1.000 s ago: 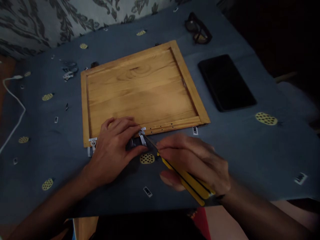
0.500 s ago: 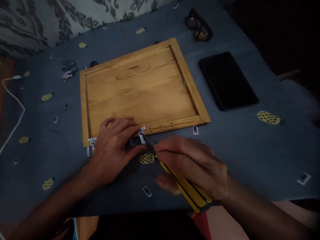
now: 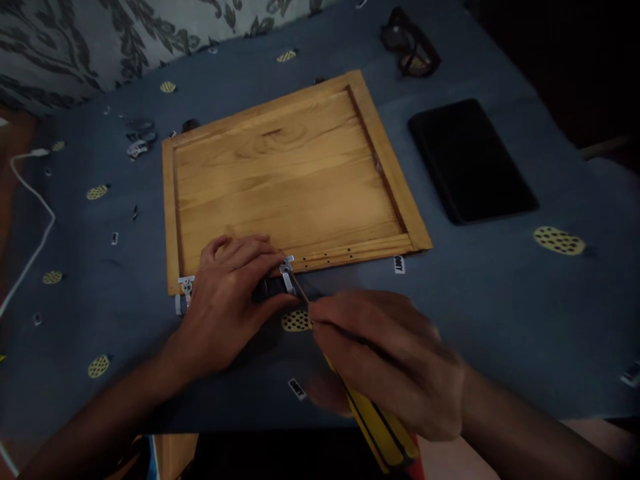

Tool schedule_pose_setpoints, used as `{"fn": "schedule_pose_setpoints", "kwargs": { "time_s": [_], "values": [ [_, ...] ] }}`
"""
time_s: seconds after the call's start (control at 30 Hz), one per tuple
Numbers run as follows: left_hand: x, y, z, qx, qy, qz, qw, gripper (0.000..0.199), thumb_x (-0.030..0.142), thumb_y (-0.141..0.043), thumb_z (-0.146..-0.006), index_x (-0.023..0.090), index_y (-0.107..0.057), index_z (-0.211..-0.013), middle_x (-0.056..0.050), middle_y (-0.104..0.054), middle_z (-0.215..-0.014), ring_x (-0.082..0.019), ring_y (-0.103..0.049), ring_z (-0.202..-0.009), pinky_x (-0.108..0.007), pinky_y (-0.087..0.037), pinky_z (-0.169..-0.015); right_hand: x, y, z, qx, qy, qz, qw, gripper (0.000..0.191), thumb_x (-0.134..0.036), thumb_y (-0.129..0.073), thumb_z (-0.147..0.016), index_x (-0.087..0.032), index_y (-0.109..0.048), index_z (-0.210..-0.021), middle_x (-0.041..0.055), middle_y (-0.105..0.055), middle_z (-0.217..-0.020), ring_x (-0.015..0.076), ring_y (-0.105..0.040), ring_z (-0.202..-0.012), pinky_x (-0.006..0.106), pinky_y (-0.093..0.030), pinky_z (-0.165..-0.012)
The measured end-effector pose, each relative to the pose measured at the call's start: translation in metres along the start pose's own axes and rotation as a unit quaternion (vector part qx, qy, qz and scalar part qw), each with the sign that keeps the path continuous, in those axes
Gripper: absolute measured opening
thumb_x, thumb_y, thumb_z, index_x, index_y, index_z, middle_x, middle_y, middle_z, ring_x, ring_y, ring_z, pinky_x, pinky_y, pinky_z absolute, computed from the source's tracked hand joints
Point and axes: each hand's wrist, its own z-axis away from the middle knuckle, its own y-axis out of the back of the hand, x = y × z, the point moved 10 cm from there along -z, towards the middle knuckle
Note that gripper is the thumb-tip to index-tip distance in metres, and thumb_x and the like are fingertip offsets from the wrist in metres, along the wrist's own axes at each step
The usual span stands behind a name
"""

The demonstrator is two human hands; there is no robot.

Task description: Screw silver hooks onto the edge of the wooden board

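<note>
A wooden panel (image 3: pixel 280 170) with a raised frame lies on the cloth-covered table. My left hand (image 3: pixel 233 287) rests over its near edge, fingers on the wood and thumb below, pressing a metal hinge (image 3: pixel 287 268) against the frame. Part of that hinge is hidden under the fingers. A second metal hinge (image 3: pixel 187 288) sits at the near left corner of the panel. My right hand (image 3: pixel 387 353) is closed around a screwdriver (image 3: pixel 377 427) with a yellow and black handle. Its thin shaft points up and left, with the tip at the hinge.
To the right lies a black tablet (image 3: pixel 473 163), with dark-framed glasses (image 3: pixel 411 43) behind it. Small metal parts (image 3: pixel 139 143) lie left of the panel. A white cable (image 3: pixel 47 213) runs along the left side. Small dark holes dot the frame's near edge.
My right hand has turned about the screwdriver, and the handle's end sits lower. The tip stays at the hinge. My left hand keeps its hold; the whole view has shifted slightly.
</note>
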Motion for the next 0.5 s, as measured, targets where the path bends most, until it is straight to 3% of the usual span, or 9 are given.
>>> {"fn": "schedule_pose_setpoints", "kwargs": {
  "time_s": [0.23,0.37,0.43,0.5],
  "values": [
    [-0.001,-0.001,0.0,-0.018,0.007,0.008,1.0,0.026,0.038,-0.069,-0.099,0.024,-0.068,-0.12,-0.006,-0.076,-0.124,-0.03,-0.065,-0.13,-0.055,-0.04,-0.109,-0.004,-0.005,0.001,-0.004,-0.02,-0.002,1.0,0.046,-0.032,-0.048,-0.108,-0.023,-0.057,-0.064,0.0017,-0.063,-0.069,0.0117,-0.055,-0.056,0.028,-0.053,-0.054],
    [-0.002,-0.002,0.001,-0.021,0.013,0.007,1.0,0.025,0.036,-0.07,-0.098,0.024,-0.069,-0.119,-0.006,-0.076,-0.124,-0.031,-0.064,-0.131,-0.056,-0.04,-0.11,0.003,-0.002,-0.008,-0.004,-0.079,-0.025,0.997,0.048,-0.029,-0.049,-0.107,-0.023,-0.055,-0.06,-0.002,-0.051,-0.053,0.0111,-0.046,-0.048,0.027,-0.052,-0.052],
    [-0.003,-0.002,0.001,-0.021,0.015,0.005,1.0,0.025,0.035,-0.071,-0.097,0.024,-0.069,-0.119,-0.006,-0.076,-0.124,-0.031,-0.064,-0.131,-0.056,-0.042,-0.109,0.001,-0.011,-0.011,-0.079,-0.091,-0.048,0.992,0.043,-0.03,-0.06,-0.102,-0.024,-0.057,-0.06,-0.0028,-0.052,-0.052,0.0108,-0.049,-0.049,0.026,-0.053,-0.052],
    [-0.004,-0.003,0.001,-0.019,0.015,0.005,1.0,0.026,0.035,-0.073,-0.096,0.024,-0.069,-0.119,-0.006,-0.076,-0.124,-0.032,-0.064,-0.13,-0.055,-0.042,-0.108,0.006,-0.007,-0.01,-0.093,-0.142,-0.045,0.984,0.038,-0.031,-0.06,-0.101,-0.025,-0.059,-0.064,-0.0019,-0.055,-0.055,0.0125,-0.052,-0.051,0.026,-0.054,-0.054]
  ]
}}
